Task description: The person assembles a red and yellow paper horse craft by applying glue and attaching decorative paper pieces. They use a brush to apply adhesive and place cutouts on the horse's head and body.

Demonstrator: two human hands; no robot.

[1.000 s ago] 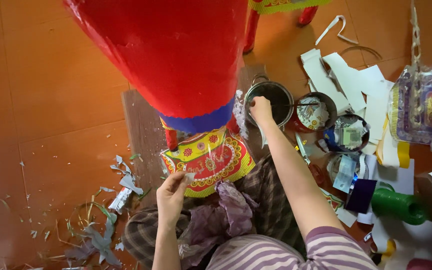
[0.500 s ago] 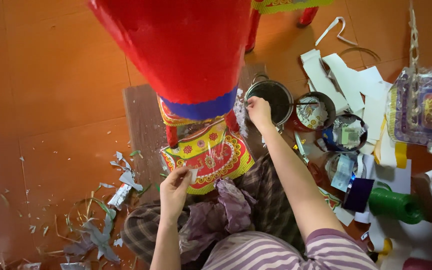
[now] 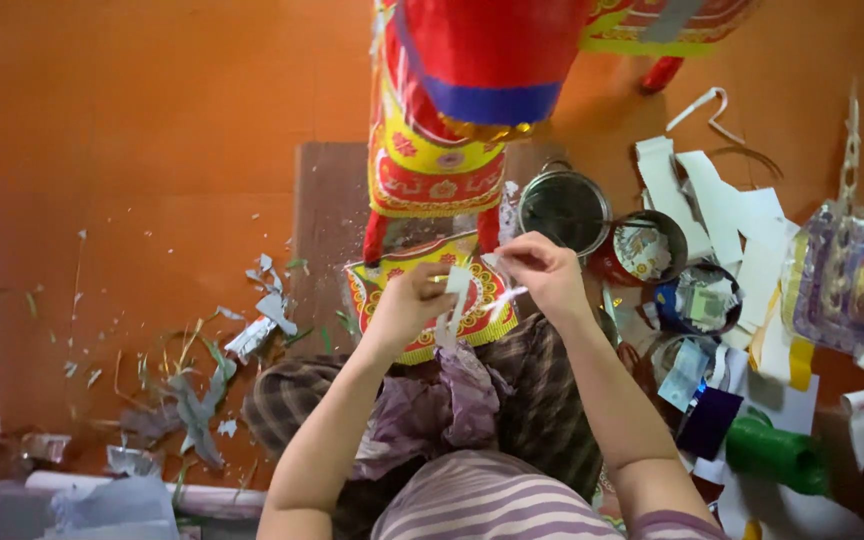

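My left hand [image 3: 414,300] and right hand [image 3: 542,268] meet mid-frame, both pinching one white paper strip [image 3: 458,292]: left fingers clamped on its upper left part, right fingertips closed on the thin end near [image 3: 497,262]. The strip hangs between the hands, just above the ornate yellow-red panel [image 3: 392,285] on my lap. Above that stands the red paper figure [image 3: 462,90]. Right of my right hand, a tin pot [image 3: 564,208] and a can [image 3: 642,250], near white paper sheets [image 3: 722,205]. Scraps [image 3: 252,335] lie left on the floor [image 3: 132,150].
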